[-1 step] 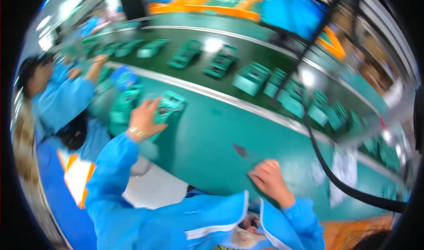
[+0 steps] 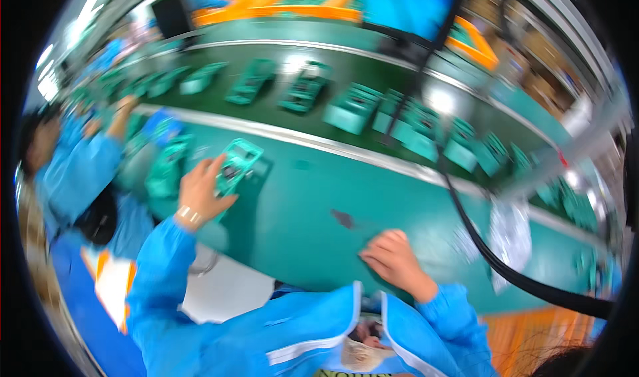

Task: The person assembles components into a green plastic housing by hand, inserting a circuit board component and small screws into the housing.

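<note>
My left hand (image 2: 201,192) reaches out over the green work surface (image 2: 299,237) on the left, with its fingers and thumb around the near-left edge of a green plastic housing (image 2: 238,160). The housing has an open frame with darker parts inside and stands tilted; blur hides finer detail. My right hand (image 2: 394,256) rests on the surface near its front edge, fingers curled together, with nothing seen in it. A small dark flat patch (image 2: 343,218) lies beyond and to the left of that hand.
A line of green housings (image 2: 303,87) stands on the dark belt (image 2: 219,107) behind a metal rail. A co-worker's blue sleeve (image 2: 80,167) is close at left. A black cable (image 2: 479,240) hangs at right, by a clear plastic bag (image 2: 509,240).
The whole scene has shifted left in the picture, as the head turned. My left hand keeps its place at the housing; my right hand still rests on the surface.
</note>
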`<state>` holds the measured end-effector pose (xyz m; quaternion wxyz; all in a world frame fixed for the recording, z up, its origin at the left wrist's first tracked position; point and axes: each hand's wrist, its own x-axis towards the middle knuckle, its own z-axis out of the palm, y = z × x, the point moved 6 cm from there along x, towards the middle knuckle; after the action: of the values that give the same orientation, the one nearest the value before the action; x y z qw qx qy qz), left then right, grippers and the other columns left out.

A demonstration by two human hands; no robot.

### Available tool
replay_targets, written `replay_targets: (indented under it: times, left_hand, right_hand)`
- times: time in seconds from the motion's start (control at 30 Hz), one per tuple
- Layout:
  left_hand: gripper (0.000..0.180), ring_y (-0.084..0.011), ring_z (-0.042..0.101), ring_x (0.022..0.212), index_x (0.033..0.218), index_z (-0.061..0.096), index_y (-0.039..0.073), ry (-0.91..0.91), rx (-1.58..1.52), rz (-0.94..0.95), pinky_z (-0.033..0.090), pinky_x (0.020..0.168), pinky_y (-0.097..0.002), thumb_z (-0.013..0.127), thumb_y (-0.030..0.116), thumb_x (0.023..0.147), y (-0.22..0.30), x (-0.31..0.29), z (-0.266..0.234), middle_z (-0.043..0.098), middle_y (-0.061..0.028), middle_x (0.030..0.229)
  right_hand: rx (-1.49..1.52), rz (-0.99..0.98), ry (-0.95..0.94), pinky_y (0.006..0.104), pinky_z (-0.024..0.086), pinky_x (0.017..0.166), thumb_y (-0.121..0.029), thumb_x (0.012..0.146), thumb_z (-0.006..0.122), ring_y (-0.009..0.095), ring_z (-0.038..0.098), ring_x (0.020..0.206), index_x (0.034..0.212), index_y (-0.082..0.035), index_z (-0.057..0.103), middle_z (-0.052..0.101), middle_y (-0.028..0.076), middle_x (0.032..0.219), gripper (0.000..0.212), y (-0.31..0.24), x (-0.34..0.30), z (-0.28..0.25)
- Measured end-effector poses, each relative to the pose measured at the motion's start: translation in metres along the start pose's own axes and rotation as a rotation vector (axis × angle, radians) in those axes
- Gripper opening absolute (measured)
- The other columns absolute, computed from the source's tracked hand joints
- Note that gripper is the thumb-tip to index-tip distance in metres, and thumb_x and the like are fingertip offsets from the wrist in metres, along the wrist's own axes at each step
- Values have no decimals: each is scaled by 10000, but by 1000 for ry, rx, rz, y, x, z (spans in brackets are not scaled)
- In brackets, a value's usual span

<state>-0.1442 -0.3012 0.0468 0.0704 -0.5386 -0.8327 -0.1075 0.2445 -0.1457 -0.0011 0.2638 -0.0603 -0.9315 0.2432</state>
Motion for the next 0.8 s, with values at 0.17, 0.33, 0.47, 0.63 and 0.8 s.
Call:
replay_targets:
  times: [0.17, 0.33, 0.47, 0.63, 0.8]
  left_hand:
    - [937, -398, 565, 1225, 1472, 535, 121, -129, -165, 275, 440, 986, -497, 901, 235, 617, 182, -52, -13, 542, -199, 1418]
    - [880, -380, 550, 1225, 1439, 578, 128, -166, -214, 476, 425, 996, -497, 898, 221, 624, 257, -61, 0, 540, -192, 1433]
    - [869, -398, 542, 1240, 1424, 578, 110, -111, -165, 506, 415, 1020, -506, 890, 223, 620, 275, -55, 8, 545, -189, 1434]
    - [786, -415, 517, 1296, 1378, 616, 94, -83, -190, 488, 396, 1062, -526, 886, 251, 656, 279, -54, 6, 533, -194, 1458]
    - [738, -430, 496, 1336, 1338, 635, 72, -58, -234, 489, 382, 1081, -545, 880, 269, 670, 273, -58, -2, 534, -197, 1457]
  right_hand:
    - [69, 37, 52, 458, 477, 827, -111, 821, 770, 293, 606, 901, 1020, -87, 706, 647, 60, 956, 211, -9, -38, -54]
    - [-292, 366, 266, 440, 484, 861, -104, 842, 771, 301, 652, 982, 989, -131, 738, 692, 66, 969, 153, 38, -108, -125]
    - [-441, 564, 296, 454, 491, 780, -82, 808, 792, 324, 651, 890, 895, -88, 746, 701, 78, 891, 99, 85, -137, -179]
    - [-454, 528, 245, 432, 462, 759, -98, 817, 775, 299, 627, 864, 860, -99, 743, 678, 58, 854, 53, 97, -122, -180]
    - [-494, 546, 170, 401, 432, 802, -112, 821, 771, 265, 606, 895, 842, -115, 742, 666, 30, 845, 36, 103, -116, -163]
